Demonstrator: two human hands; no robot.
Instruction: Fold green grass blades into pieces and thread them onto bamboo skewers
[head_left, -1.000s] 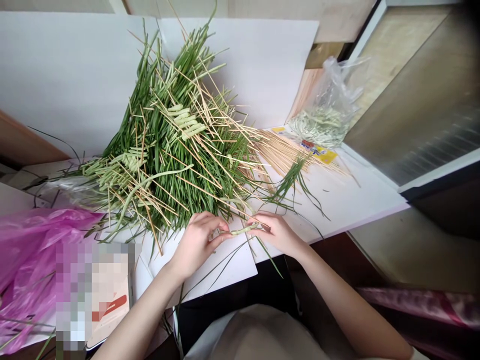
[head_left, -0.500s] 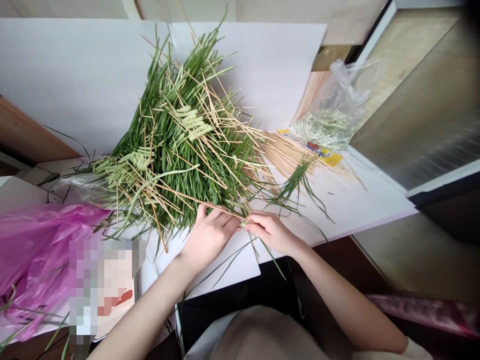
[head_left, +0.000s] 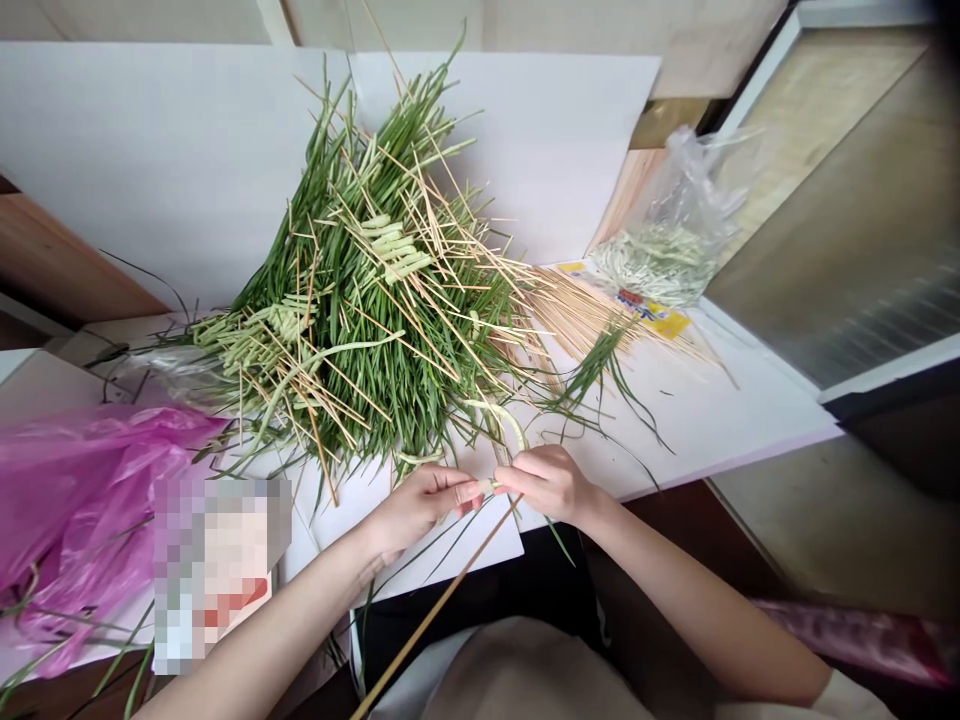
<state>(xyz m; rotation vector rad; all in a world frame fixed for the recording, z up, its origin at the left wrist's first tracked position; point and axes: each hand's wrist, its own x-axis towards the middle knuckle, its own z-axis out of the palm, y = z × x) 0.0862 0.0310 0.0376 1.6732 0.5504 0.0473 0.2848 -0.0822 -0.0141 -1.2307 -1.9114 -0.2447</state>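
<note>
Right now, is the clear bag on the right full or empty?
Partly full: pale green strips lie in the bottom of the bag, its top slack.

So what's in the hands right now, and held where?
Right hand: thin stick, near its far end. Green piece pinched between it and left hand; fingers hide which part.

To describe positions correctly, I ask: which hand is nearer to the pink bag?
Left: the left hand is to the right of the pink bag, the right hand farther right.
</note>
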